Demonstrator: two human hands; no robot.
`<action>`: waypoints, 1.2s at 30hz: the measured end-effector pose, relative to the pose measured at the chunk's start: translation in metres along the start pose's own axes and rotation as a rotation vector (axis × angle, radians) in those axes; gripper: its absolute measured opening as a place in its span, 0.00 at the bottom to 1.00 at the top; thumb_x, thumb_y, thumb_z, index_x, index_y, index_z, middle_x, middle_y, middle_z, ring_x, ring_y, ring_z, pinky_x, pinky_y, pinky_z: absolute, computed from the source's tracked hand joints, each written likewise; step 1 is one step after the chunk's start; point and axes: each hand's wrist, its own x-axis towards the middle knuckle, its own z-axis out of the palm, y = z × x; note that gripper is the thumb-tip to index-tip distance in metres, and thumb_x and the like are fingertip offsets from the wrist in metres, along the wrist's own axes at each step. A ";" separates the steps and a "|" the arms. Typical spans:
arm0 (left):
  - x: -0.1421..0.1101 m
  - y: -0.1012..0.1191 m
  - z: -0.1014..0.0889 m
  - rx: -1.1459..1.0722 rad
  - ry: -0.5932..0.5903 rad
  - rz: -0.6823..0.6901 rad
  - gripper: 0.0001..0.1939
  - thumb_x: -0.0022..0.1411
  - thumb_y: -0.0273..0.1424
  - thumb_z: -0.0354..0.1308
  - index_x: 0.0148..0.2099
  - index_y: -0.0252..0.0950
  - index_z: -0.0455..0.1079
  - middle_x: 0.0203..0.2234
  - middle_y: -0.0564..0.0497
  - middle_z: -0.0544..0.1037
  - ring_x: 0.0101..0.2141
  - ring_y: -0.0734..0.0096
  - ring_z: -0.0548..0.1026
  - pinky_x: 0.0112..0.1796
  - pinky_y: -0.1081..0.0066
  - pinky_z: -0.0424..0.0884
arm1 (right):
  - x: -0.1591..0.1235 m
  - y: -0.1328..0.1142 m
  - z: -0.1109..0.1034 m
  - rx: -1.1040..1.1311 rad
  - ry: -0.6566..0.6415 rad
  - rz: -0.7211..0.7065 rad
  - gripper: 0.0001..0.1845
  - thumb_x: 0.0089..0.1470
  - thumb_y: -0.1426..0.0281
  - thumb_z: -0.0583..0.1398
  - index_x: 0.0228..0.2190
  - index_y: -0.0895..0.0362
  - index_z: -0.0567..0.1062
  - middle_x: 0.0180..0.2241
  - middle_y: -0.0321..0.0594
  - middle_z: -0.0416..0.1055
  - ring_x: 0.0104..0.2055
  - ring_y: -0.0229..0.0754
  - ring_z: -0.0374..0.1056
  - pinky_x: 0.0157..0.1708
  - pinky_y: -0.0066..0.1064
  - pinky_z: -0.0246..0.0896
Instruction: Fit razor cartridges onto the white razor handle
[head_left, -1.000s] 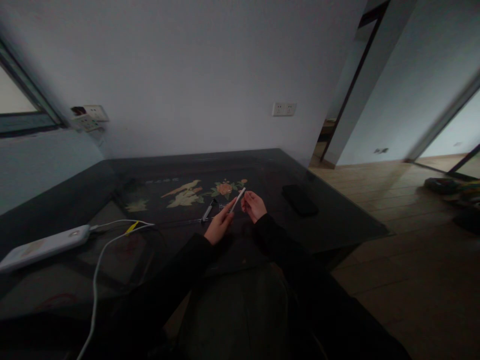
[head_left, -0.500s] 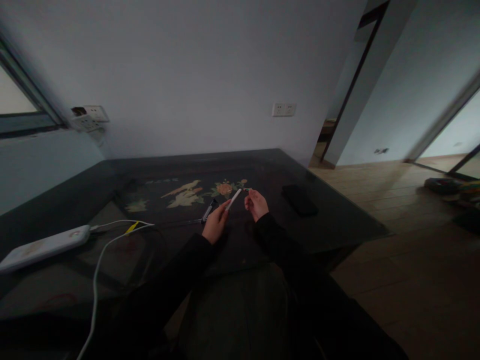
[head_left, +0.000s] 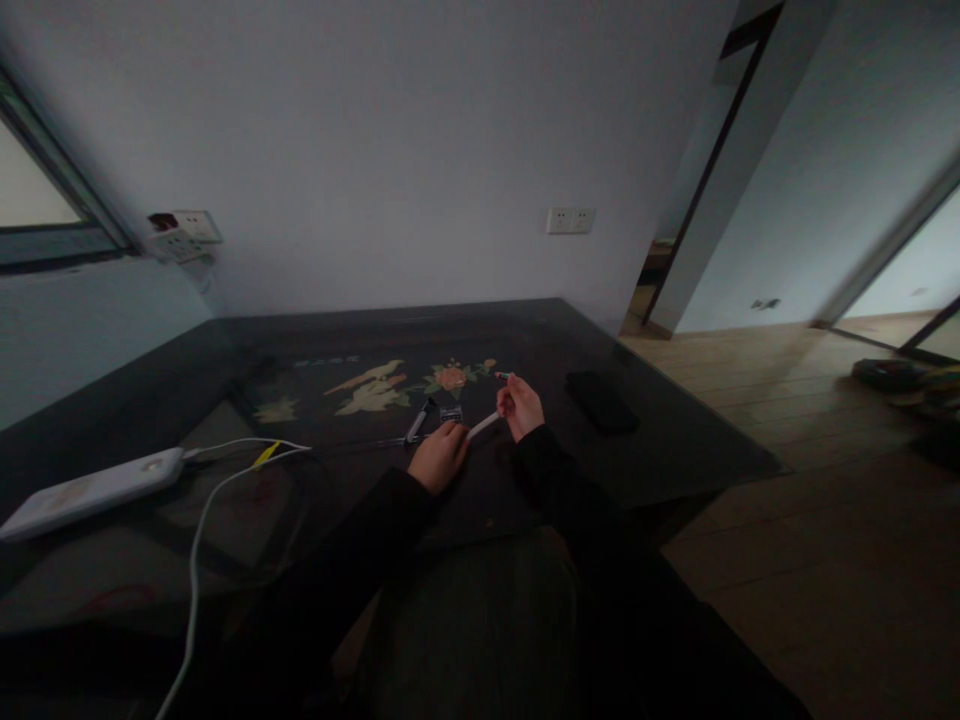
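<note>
My left hand (head_left: 439, 458) is closed around one end of a slim white stick (head_left: 484, 426), low over the dark table. The stick slants up to the right, its far end close under my right hand (head_left: 522, 406); whether they touch I cannot tell. Between its thumb and fingers, my right hand pinches a tiny slender piece (head_left: 503, 376) with a reddish tip, too small to name. Just beyond the left hand lie a narrow grey and black object (head_left: 418, 422) and a small dark patterned piece (head_left: 451, 413), partly hidden by the fingers.
A black phone-like object (head_left: 601, 402) lies right of my hands on the glossy table (head_left: 675, 440). At the left is a long white device (head_left: 94, 490) with a white cable (head_left: 196, 560) bearing a yellow tag. The wall rises behind the table.
My left hand has lowered the white stick and tilted it flatter, toward the right hand. The small dark patterned piece now shows beyond the left fingers. My right hand has shifted slightly right.
</note>
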 end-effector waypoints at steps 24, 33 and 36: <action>0.008 -0.008 -0.018 -0.225 0.411 0.005 0.10 0.62 0.28 0.52 0.46 0.35 0.68 0.31 0.50 0.71 0.33 0.70 0.69 0.38 0.70 0.67 | -0.014 0.001 0.008 -0.044 -0.485 0.259 0.24 0.46 0.52 0.63 0.32 0.61 0.75 0.15 0.29 0.62 0.15 0.29 0.53 0.15 0.23 0.46; 0.007 -0.012 -0.016 -0.226 0.495 0.094 0.08 0.57 0.29 0.60 0.41 0.36 0.72 0.35 0.48 0.69 0.39 0.66 0.70 0.42 0.67 0.68 | -0.015 0.011 0.004 -0.116 -0.658 0.348 0.23 0.45 0.51 0.63 0.26 0.59 0.71 0.15 0.29 0.62 0.15 0.30 0.53 0.16 0.24 0.46; 0.008 -0.014 -0.014 -0.228 0.533 0.125 0.06 0.57 0.30 0.60 0.39 0.36 0.73 0.34 0.49 0.69 0.38 0.66 0.70 0.41 0.67 0.68 | -0.015 0.014 0.003 -0.138 -0.683 0.364 0.24 0.44 0.50 0.63 0.28 0.60 0.71 0.15 0.29 0.62 0.15 0.30 0.53 0.15 0.24 0.45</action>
